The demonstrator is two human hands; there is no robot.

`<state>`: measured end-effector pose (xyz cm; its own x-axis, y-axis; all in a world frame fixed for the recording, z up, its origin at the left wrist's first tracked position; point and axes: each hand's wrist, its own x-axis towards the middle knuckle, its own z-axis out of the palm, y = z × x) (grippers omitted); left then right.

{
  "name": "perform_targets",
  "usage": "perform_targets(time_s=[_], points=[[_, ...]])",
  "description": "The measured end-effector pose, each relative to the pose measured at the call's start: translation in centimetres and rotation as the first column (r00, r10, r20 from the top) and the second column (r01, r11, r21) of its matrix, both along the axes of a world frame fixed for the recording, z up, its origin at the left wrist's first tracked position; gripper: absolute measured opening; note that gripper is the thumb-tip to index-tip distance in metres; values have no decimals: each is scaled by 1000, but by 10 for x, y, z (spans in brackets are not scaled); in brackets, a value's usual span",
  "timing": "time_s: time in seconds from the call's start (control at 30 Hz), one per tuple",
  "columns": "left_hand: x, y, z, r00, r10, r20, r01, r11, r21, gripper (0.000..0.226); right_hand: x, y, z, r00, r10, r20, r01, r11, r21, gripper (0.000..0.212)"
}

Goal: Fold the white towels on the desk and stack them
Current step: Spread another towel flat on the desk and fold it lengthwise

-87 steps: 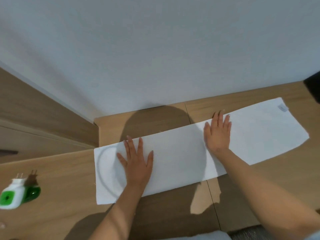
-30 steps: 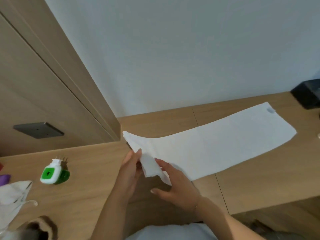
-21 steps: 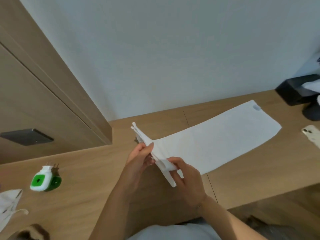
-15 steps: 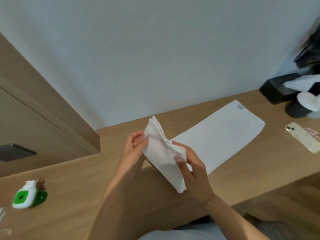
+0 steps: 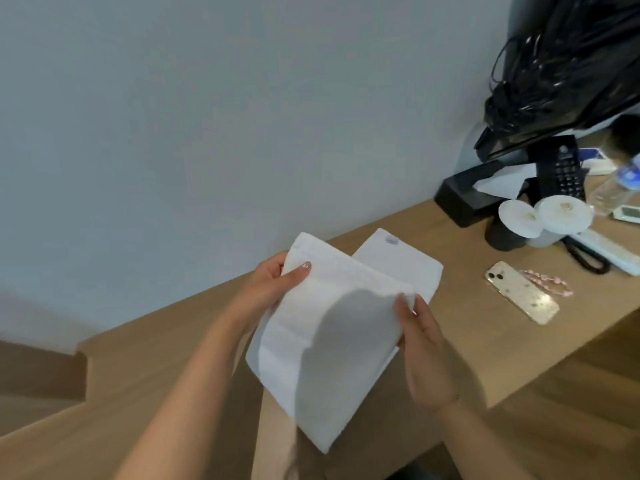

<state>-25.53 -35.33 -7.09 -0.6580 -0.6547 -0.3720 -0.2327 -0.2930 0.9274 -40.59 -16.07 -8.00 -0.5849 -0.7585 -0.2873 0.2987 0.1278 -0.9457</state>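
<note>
Towel (image 5: 332,344), white and doubled over itself, hangs lifted above the wooden desk (image 5: 491,344), its raised end held up toward the camera while the far end still lies flat on the desktop near the wall, a small grey label (image 5: 391,240) showing at that far corner. The left hand (image 5: 273,287) grips the upper left corner of the raised part, thumb curled over the front of the cloth and the other fingers hidden behind it. The right hand (image 5: 424,348) pinches the upper right corner, thumb tip on the front face and the rest of the fingers behind the fabric, the palm turned inward along the towel's right edge. Between the two hands the top edge runs slanted, higher on the left, and the lower fold hangs down in front of the forearms; a soft shadow falls across the middle of the cloth. To the right of the towel, well apart from it, a phone (image 5: 522,296) in a pale speckled case lies flat on the desk with a pink beaded strap (image 5: 550,284) trailing beside it. Farther back stand two white flower-like ornaments (image 5: 543,216) in dark holders, a black remote (image 5: 566,171) propped upright behind them, a clear water bottle (image 5: 620,183) at the right edge, and a black plastic bag (image 5: 568,60) bunched above a dark stand
</note>
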Motion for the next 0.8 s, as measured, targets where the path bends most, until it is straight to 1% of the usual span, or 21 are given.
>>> perform_targets(time_s=[0.1, 0.2, 0.27, 0.33, 0.37, 0.43, 0.5, 0.57, 0.6, 0.67, 0.73, 0.8], points=[[-70, -8, 3, 1000, 13, 17, -12, 999, -49, 38, -61, -6, -6, 997, -71, -26, 72, 997, 13, 28], [-143, -27, -13, 995, -22, 95, 36, 988, -150, 36, -126, -23, -28, 987, -154, -47, 157, 984, 84, 18], [-186, -40, -39, 984, -27, 178, 57, 984, -167, 31, -167, -39, -55, 983, -157, -91, 172, 966, 191, 21], [-215, -48, -72, 952, -53, 300, 114, 975, -189, 26, -198, -52, -88, 985, -98, -139, 141, 928, 344, 27], [-224, -48, -89, 938, -70, 339, 136, 975, -175, 25, -208, -55, -104, 985, -62, -161, 124, 903, 412, 31], [-233, -47, -120, 920, -68, 387, 133, 981, -144, 21, -221, -56, -130, 982, -7, -186, 98, 868, 487, 33], [-236, -47, -141, 905, -5, 425, 78, 985, -155, 18, -228, -53, -146, 974, 15, -225, 107, 846, 522, 38], [-240, -49, -153, 900, 57, 433, 23, 984, -176, 24, -233, -50, -156, 961, 43, -274, 113, 841, 529, 43], [-242, -50, -157, 897, 71, 436, 20, 979, -201, 26, -235, -49, -158, 957, 59, -283, 104, 843, 528, 44], [-245, -53, -162, 876, 75, 477, 79, 952, -295, 27, -238, -49, -161, 949, 105, -296, 74, 840, 537, 45], [-249, -56, -165, 842, 65, 536, 183, 900, -396, 25, -240, -48, -166, 931, 143, -335, 71, 830, 553, 45], [-252, -59, -171, 813, 51, 580, 267, 853, -449, 26, -240, -48, -170, 910, 158, -382, 93, 823, 561, 45]])
